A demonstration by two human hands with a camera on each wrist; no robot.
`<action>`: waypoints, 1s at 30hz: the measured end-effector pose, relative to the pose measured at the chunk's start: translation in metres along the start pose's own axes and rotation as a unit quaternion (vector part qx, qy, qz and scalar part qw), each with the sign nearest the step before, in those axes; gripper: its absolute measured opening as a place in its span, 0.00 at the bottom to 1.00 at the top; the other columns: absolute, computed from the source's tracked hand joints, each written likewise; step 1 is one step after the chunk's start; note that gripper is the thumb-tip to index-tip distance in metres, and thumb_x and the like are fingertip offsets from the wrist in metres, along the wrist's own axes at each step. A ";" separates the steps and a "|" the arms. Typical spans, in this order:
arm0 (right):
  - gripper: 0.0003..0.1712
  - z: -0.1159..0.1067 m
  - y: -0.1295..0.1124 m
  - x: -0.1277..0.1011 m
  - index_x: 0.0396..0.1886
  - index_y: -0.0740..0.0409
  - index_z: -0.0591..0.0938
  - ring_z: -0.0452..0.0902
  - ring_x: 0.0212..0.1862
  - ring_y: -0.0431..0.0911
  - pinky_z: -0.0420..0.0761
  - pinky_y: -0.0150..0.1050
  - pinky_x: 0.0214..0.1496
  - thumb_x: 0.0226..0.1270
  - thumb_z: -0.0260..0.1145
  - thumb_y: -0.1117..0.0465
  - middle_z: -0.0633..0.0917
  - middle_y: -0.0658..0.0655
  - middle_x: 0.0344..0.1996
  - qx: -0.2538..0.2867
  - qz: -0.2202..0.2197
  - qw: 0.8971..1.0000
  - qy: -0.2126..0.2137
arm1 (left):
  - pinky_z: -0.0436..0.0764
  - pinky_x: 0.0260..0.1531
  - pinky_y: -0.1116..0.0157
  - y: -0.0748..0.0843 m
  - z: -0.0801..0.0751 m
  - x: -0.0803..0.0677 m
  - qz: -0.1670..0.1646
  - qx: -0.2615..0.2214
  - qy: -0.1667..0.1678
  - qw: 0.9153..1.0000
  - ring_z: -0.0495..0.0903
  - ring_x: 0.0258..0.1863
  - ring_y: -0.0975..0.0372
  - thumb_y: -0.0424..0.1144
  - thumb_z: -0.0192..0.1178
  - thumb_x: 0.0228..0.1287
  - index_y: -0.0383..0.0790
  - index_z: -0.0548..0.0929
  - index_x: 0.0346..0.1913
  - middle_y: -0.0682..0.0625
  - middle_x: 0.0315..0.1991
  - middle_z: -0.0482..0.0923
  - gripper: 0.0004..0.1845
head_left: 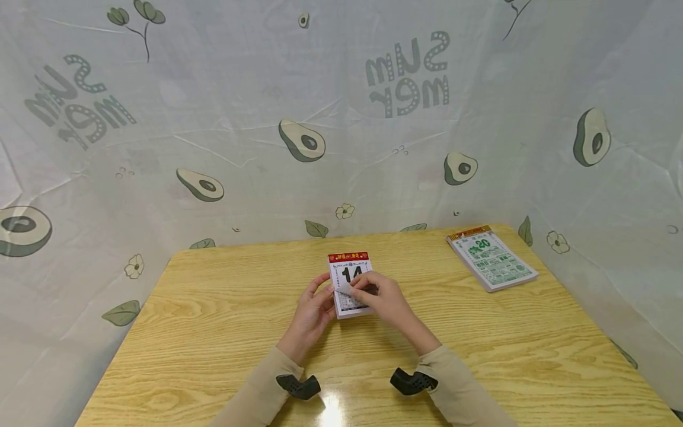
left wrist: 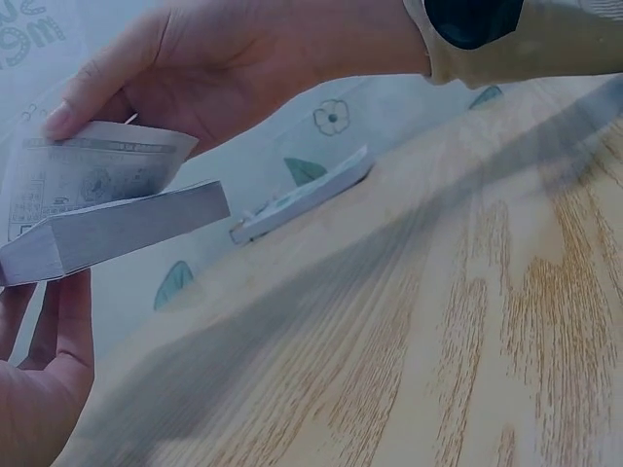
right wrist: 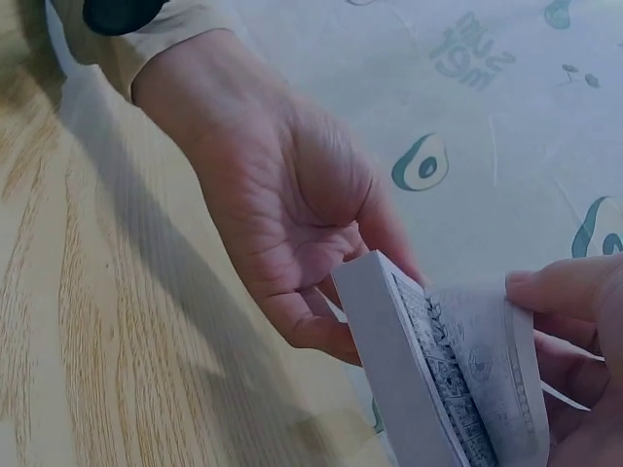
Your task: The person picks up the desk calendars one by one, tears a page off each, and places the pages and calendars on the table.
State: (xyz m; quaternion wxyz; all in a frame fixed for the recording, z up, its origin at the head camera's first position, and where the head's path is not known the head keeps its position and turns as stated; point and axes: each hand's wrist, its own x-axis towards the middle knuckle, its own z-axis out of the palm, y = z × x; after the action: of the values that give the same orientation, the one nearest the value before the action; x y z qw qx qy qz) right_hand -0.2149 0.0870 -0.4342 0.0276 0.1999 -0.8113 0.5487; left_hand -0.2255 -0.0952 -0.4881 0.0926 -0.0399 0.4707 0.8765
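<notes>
1. Thick tear-off calendar pad w/ red header & big black "14" sits mid-surface, lower end lifted off the light wood-grain surface per the wrist views; held between both hands.
2. Left hand: at the pad's left edge & under it, fingers lightly curled round the block's side; left wrist view shows its fingers just beneath the pad. Holding the pad.
3. Right hand: lies over the pad's lower right part, thumb & fingers pinching the top white printed sheet, which is curled up off the block. Narrow pinch, holding that sheet.
4. Right wrist view: top sheet bent away from the pad, right-hand fingertips on its edge; left hand cups the block from behind.
5. Second flat calendar pad w/ green print, "20" & orange top strip lies far right on the surface, well apart from both hands.
6. White cloth backdrop w/ avocado prints surrounds the surface.
</notes>
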 end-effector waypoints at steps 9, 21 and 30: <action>0.05 0.007 0.009 0.003 0.27 0.55 0.82 0.68 0.66 0.60 0.65 0.60 0.67 0.61 0.70 0.63 0.79 0.62 0.60 -0.077 -0.036 0.991 0.101 | 0.80 0.37 0.66 0.004 0.002 -0.003 -0.003 -0.006 -0.014 1.000 0.81 0.39 0.63 0.33 0.53 0.72 0.45 0.67 0.62 0.53 0.46 0.82 0.19; 0.07 0.009 0.008 0.002 0.30 0.58 0.78 0.59 0.74 0.62 0.61 0.57 0.72 0.66 0.66 0.62 0.68 0.65 0.70 -0.030 0.038 0.993 0.112 | 0.81 0.39 0.65 0.001 0.004 -0.005 -0.013 -0.019 -0.014 1.000 0.82 0.40 0.62 0.32 0.52 0.72 0.46 0.69 0.60 0.53 0.45 0.83 0.17; 0.07 0.007 0.011 0.005 0.32 0.60 0.79 0.61 0.74 0.57 0.65 0.53 0.71 0.67 0.65 0.61 0.71 0.60 0.69 0.008 0.063 0.991 0.114 | 0.81 0.39 0.65 0.001 0.003 -0.005 -0.010 -0.020 -0.030 0.999 0.81 0.42 0.63 0.34 0.53 0.72 0.45 0.66 0.63 0.54 0.47 0.82 0.19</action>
State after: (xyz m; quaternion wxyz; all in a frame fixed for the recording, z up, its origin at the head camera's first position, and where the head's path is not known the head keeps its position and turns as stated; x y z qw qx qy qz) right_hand -0.2219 0.0832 -0.4451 0.0840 0.0846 -0.8092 0.5753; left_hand -0.2204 -0.0937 -0.4852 0.1143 -0.0198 0.4498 0.8856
